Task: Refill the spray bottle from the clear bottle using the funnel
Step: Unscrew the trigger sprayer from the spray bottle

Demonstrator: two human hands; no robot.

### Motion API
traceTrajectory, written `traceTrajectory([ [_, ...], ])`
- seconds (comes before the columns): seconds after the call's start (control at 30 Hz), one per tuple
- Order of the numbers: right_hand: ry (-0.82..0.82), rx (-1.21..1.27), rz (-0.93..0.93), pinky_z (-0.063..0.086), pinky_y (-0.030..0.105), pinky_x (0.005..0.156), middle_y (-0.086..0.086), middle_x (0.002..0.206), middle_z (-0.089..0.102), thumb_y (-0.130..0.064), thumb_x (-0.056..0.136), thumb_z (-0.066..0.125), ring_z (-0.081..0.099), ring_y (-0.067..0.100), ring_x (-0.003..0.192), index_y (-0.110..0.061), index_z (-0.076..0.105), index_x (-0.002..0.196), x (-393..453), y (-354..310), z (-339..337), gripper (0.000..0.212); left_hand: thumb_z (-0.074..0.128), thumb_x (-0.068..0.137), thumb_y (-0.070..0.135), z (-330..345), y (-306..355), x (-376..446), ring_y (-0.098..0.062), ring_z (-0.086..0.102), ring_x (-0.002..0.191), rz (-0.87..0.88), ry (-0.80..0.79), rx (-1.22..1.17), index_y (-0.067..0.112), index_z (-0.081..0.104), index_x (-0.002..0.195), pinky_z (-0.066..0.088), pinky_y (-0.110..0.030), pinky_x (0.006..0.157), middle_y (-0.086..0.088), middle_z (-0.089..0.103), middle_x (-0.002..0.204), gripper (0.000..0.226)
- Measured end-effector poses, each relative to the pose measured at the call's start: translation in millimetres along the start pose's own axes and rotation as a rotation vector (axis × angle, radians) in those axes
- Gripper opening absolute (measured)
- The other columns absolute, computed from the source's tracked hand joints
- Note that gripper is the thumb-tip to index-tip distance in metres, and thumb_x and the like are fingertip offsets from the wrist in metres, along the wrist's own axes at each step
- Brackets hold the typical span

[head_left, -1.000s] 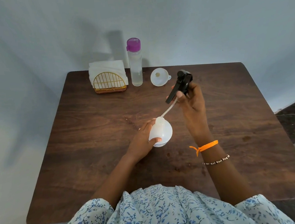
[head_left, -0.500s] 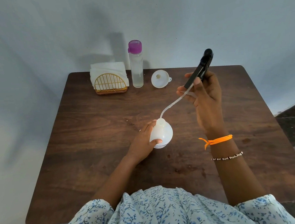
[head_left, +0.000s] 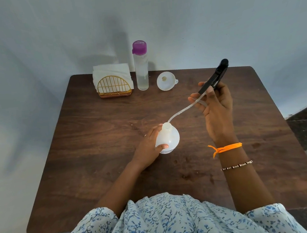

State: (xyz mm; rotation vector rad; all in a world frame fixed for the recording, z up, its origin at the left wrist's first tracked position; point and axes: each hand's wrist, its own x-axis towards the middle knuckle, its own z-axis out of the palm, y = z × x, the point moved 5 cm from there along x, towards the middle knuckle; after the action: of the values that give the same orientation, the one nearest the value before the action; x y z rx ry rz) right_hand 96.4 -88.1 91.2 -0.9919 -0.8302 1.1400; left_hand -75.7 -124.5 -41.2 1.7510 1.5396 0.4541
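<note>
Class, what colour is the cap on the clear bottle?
Purple; the cap shows clearly in the head view.

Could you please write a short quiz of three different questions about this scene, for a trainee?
1. True or false: the dip tube is fully out of the spray bottle.
2. Which hand holds the black spray head? A) left hand B) right hand C) neither
3. Fill in: the funnel lies on the table, to the right of the ____ with the purple cap.

Key
1. False: its lower end is still inside the neck.
2. B: the right hand holds it, while the left hand steadies the spray bottle.
3. clear bottle
</note>
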Motion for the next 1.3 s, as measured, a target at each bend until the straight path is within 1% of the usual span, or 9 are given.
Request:
traceTrajectory([
  [0.2,0.005,0.018,-0.06,0.055,0.037,0.079,0.008,0.107,0.057,-0.011,0.098,0.041,0.065,0.017,0.074,-0.006,0.043,0.113,1,-15,-2,0.016,0.056,0.09,0.033,0,-1,0,-0.019,0.033,0.135,0.011,0.009,-0.001,0.021,0.023,0.143,0.034,-0.038,0.108,0.002,0.026,0.152,0.064],
  [0.33,-0.018,0.004,-0.1,0.055,0.036,0.078,0.008,0.106,0.057,-0.01,0.098,0.04,0.066,0.016,0.073,-0.005,0.042,0.112,1,-24,0,0.015,0.057,0.09,0.031,0,-1,0,-0.019,0.035,0.133,0.026,0.016,-0.009,0.02,0.024,0.143,0.035,-0.035,0.105,0.003,0.027,0.151,0.064],
  [0.63,-0.022,0.028,-0.096,0.054,0.035,0.076,0.007,0.104,0.058,-0.01,0.099,0.037,0.064,0.017,0.074,-0.008,0.046,0.109,-1,-28,-2,0.013,0.057,0.089,0.032,0,-1,1,-0.019,0.034,0.134,0.031,0.022,-0.002,0.02,0.025,0.143,0.034,-0.034,0.105,0.002,0.026,0.152,0.063],
  [0.8,-0.028,-0.119,-0.107,0.055,0.036,0.074,0.006,0.102,0.058,-0.011,0.098,0.042,0.065,0.016,0.071,-0.005,0.043,0.114,-1,-25,-3,0.017,0.057,0.089,0.034,1,-2,1,-0.02,0.033,0.135,0.016,0.012,-0.018,0.021,0.024,0.143,0.034,-0.036,0.107,0.002,0.026,0.152,0.065],
  [0.93,-0.05,0.014,-0.073,0.055,0.037,0.076,0.006,0.104,0.059,-0.01,0.099,0.037,0.065,0.015,0.072,-0.009,0.047,0.109,-2,-23,-1,0.014,0.055,0.09,0.033,1,-2,1,-0.021,0.03,0.137,0.002,0.007,0.002,0.02,0.022,0.145,0.031,-0.037,0.109,0.001,0.023,0.154,0.065],
  [1.03,-0.013,-0.033,-0.063,0.056,0.038,0.076,0.007,0.104,0.058,-0.011,0.098,0.04,0.064,0.015,0.07,-0.006,0.046,0.111,-2,-21,-3,0.015,0.057,0.09,0.033,1,-2,1,-0.02,0.031,0.137,0.018,0.017,-0.022,0.02,0.023,0.144,0.031,-0.036,0.108,0.002,0.024,0.153,0.065],
  [1.13,0.001,0.01,-0.044,0.055,0.038,0.077,0.007,0.104,0.059,-0.011,0.099,0.039,0.064,0.015,0.07,-0.008,0.047,0.109,-1,-17,-6,0.013,0.056,0.09,0.034,2,-3,2,-0.019,0.031,0.136,0.004,0.009,-0.014,0.021,0.023,0.144,0.031,-0.035,0.109,0.002,0.025,0.153,0.065],
  [1.23,0.029,-0.018,-0.052,0.056,0.038,0.076,0.007,0.104,0.058,-0.012,0.098,0.04,0.064,0.015,0.07,-0.006,0.046,0.111,0,-18,-9,0.015,0.057,0.089,0.033,2,-3,2,-0.019,0.032,0.135,0.019,0.013,-0.031,0.021,0.023,0.143,0.032,-0.035,0.108,0.002,0.026,0.152,0.065],
  [1.3,0.019,0.045,-0.025,0.056,0.037,0.076,0.008,0.104,0.059,-0.01,0.099,0.039,0.064,0.015,0.07,-0.008,0.048,0.107,0,-16,-9,0.012,0.057,0.09,0.032,2,-4,2,-0.02,0.031,0.136,0.02,0.014,-0.029,0.02,0.023,0.144,0.032,-0.035,0.108,0.002,0.026,0.152,0.065],
])
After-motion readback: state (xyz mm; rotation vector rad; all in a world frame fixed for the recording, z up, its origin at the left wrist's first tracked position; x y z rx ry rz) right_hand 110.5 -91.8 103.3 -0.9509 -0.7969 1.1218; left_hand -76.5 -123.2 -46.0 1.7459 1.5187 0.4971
